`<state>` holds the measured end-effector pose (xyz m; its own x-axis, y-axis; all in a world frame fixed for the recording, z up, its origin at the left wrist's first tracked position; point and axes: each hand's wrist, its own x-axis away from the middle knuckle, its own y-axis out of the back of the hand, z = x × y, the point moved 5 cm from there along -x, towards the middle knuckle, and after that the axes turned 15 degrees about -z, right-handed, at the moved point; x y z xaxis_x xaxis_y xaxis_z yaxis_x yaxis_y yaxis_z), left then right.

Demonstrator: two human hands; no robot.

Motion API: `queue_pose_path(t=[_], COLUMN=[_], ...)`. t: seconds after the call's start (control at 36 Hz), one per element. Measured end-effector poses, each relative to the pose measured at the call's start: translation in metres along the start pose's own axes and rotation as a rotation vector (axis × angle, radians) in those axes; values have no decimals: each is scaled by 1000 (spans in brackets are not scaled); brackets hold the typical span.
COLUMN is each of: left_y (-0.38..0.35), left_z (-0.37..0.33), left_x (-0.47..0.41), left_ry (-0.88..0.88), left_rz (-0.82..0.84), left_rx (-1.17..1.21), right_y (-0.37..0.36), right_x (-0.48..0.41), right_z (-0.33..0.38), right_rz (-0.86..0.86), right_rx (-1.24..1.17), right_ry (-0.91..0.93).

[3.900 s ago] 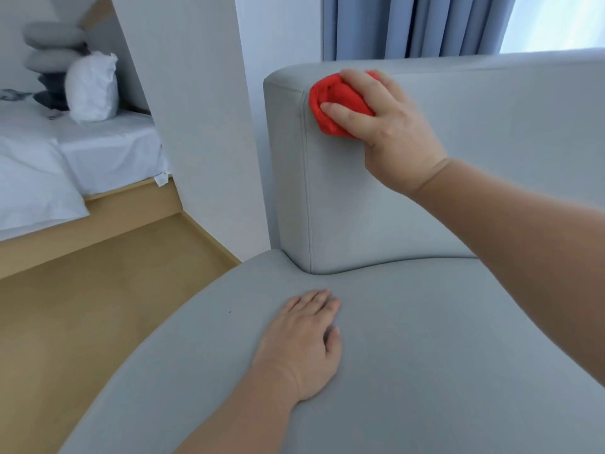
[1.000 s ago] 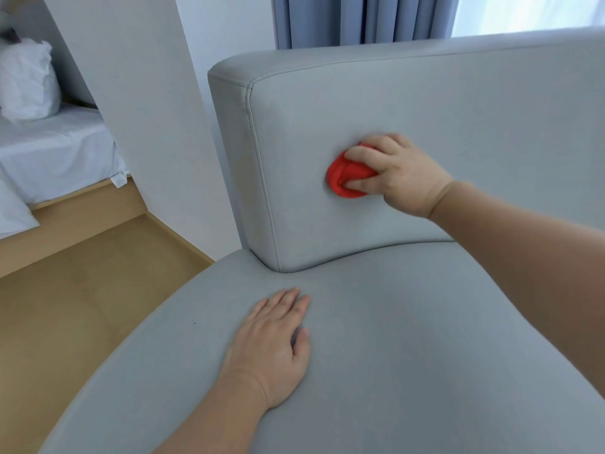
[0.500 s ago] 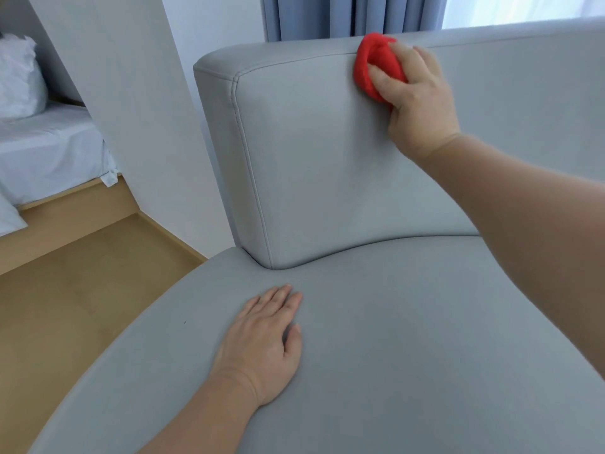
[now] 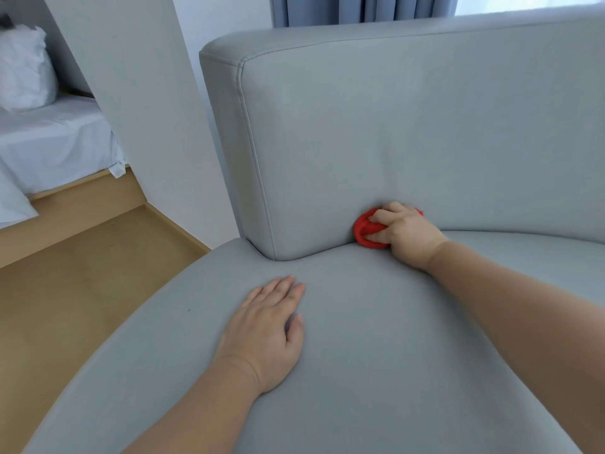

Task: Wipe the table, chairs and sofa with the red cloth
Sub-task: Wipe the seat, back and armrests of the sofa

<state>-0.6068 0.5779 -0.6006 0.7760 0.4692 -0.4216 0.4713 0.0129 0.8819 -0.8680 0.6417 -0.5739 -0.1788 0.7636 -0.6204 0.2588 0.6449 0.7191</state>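
Now the red cloth point(image 4: 368, 231), gripped in the right hand point(image 4: 404, 237), has been brought down from the sofa point(image 4: 376, 132) backrest's top to its base; the left hand point(image 4: 265, 332) is kept flat below.

bunched red cloth point(image 4: 368, 231) against grey sofa point(image 4: 409, 132) backrest's base

Red cloth point(image 4: 368, 232), plain grey sofa point(image 4: 393, 126)

Left hand point(image 4: 262, 335): bare, short trimmed nails, faint crease lines at the wrist. Right hand point(image 4: 407, 239): bare, rounded knuckles, fingers short and full. Forearms point(image 4: 523, 309): bare along the whole visible length, smooth, broadening toward the lower frame edge.
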Motion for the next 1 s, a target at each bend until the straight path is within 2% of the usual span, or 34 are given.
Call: queue_pose_path(t=[0.08, 0.14, 0.31, 0.44, 0.5, 0.61, 0.69, 0.83, 1.0], left_y=[0, 1, 0, 17, 20, -13, -41, -55, -56], left_z=[-1, -1, -2, -28, -59, -144, -181, -183, -184], left_x=[-1, -1, -2, -18, -29, -30, -28, -25, -23], left_ry=[2, 0, 27, 112, 111, 11, 14, -5, 4], left_rz=[15, 29, 130, 327, 296, 223, 231, 146, 143], left_rx=[-7, -31, -116, -231, -287, -92, -44, -111, -107], right_y=[7, 20, 75, 129, 147, 163, 166, 166, 171], right_x=[-5, -3, 4, 5, 7, 19, 21, -8, -71], right_z=[-5, -2, 6, -1, -9, -26, -43, -68, -90], right_rz=[169, 221, 164, 113, 48, -25, -51, -107, -180], right_rx=[-21, -40, -64, -52, -32, 2, 30, 83, 137], right_ry=[-23, -66, -176, -179, -197, -177, -119, -55, -72])
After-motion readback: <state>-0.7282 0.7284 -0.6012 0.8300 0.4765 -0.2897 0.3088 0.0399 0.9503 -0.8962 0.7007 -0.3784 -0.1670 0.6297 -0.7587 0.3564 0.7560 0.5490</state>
